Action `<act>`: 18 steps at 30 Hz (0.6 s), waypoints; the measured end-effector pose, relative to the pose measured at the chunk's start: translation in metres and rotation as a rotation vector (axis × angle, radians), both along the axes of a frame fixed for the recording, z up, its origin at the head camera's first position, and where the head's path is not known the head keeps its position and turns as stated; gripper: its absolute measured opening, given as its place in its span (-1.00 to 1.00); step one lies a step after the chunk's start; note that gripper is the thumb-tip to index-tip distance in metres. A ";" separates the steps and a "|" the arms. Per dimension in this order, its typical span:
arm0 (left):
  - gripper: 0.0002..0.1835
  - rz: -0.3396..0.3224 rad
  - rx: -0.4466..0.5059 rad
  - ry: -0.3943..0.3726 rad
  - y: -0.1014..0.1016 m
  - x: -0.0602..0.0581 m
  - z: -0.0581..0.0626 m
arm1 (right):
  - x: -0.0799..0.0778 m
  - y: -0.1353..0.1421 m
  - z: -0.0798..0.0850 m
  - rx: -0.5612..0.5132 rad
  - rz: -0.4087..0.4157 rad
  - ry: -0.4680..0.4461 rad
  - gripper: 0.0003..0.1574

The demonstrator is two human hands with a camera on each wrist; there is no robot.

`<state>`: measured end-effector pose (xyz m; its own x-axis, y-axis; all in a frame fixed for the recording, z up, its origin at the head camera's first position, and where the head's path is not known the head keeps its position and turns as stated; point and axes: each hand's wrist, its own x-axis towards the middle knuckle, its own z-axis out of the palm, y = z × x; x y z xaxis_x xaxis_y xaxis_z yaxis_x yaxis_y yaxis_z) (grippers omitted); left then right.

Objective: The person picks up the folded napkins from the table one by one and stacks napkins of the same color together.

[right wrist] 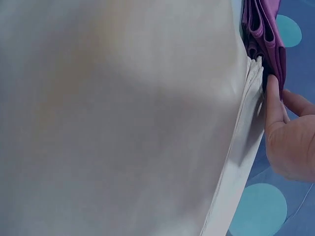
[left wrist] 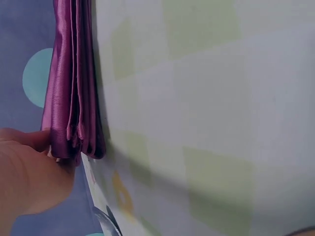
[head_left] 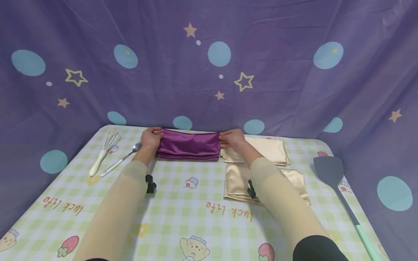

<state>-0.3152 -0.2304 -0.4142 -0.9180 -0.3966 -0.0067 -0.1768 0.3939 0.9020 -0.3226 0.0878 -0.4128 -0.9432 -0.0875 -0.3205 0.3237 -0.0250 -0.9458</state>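
Note:
A folded purple satin cloth (head_left: pixel 189 145) lies lengthwise near the table's back edge, its several layers stacked. My left hand (head_left: pixel 152 139) pinches its left end; in the left wrist view the thumb and fingers (left wrist: pixel 37 140) close on the upper layers at the corner. At the opposite end my right hand (head_left: pixel 233 139) pinches the cloth's right corner, the fingertips (right wrist: pixel 273 91) right at its layered edge in the right wrist view. Beside that end, under my right wrist, sits a folded cream satin cloth (head_left: pixel 266 149). A second folded cream cloth (head_left: pixel 236 181) lies nearer, partly hidden by my right forearm.
On the left are a whisk (head_left: pixel 103 152) with a pale handle and a metal spoon (head_left: pixel 121 162), close to my left wrist. A grey spatula (head_left: pixel 330 172) with a mint handle lies along the right side. Behind the table hangs a purple curtain (head_left: pixel 277 90).

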 end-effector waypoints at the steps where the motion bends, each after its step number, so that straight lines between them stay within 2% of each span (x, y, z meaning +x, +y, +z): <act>1: -0.63 -0.005 -0.003 0.012 0.000 0.000 0.000 | 0.000 0.001 0.000 -0.009 -0.002 -0.002 -0.62; 10: -0.62 -0.046 -0.023 0.065 0.003 0.001 0.006 | 0.000 0.017 0.001 -0.078 0.006 0.003 -0.55; 14: -0.66 -0.054 -0.156 0.114 0.005 0.007 0.011 | 0.002 0.025 0.002 -0.141 0.001 0.011 -0.47; 18: -0.68 -0.084 -0.281 0.208 0.010 0.016 0.017 | 0.010 0.033 0.005 -0.180 0.030 0.025 -0.44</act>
